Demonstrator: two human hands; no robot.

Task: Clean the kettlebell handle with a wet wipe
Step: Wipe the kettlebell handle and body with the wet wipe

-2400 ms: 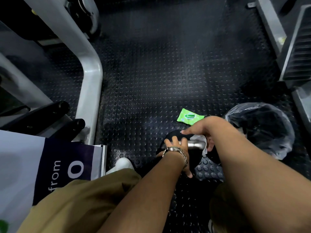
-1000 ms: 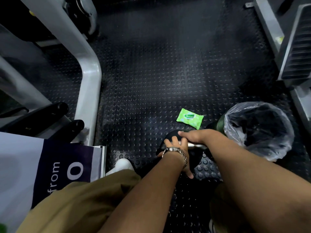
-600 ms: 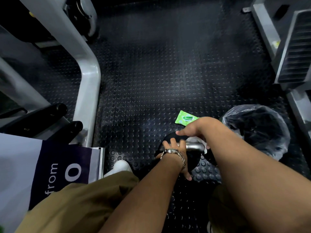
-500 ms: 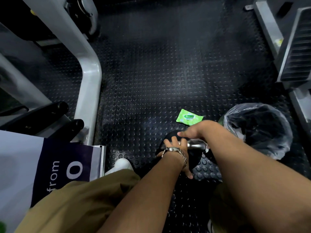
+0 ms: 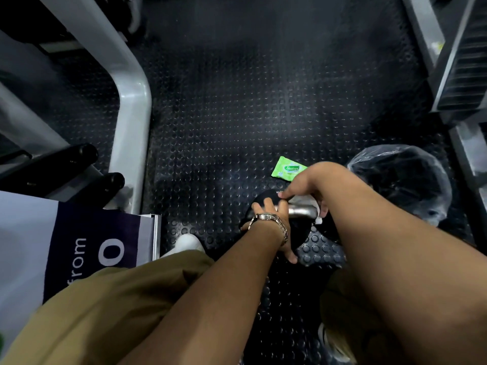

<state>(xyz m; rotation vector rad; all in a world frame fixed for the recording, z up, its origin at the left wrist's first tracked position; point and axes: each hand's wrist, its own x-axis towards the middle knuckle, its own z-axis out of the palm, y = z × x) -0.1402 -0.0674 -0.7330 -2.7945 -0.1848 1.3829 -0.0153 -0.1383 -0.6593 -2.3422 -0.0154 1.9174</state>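
A black kettlebell point(image 5: 266, 200) stands on the studded rubber floor, its silver handle point(image 5: 300, 211) lying crosswise on top. My left hand point(image 5: 274, 222), with a metal watch on the wrist, grips the kettlebell at the left end of the handle. My right hand point(image 5: 308, 184) is wrapped over the handle's right part and holds a white wet wipe point(image 5: 303, 200) against it. A green pack of wipes point(image 5: 288, 171) lies flat on the floor just beyond the kettlebell.
A bin lined with a clear bag point(image 5: 400, 180) stands right of the kettlebell. A grey machine frame point(image 5: 131, 106) with black pegs point(image 5: 79, 159) rises at the left. Another machine point(image 5: 458, 61) fills the far right. A purple and white sign point(image 5: 79, 248) leans near my knee.
My right hand has been sliding the wipe back and forth along the handle; now more of the white wipe shows under it. My left hand has kept its grip.
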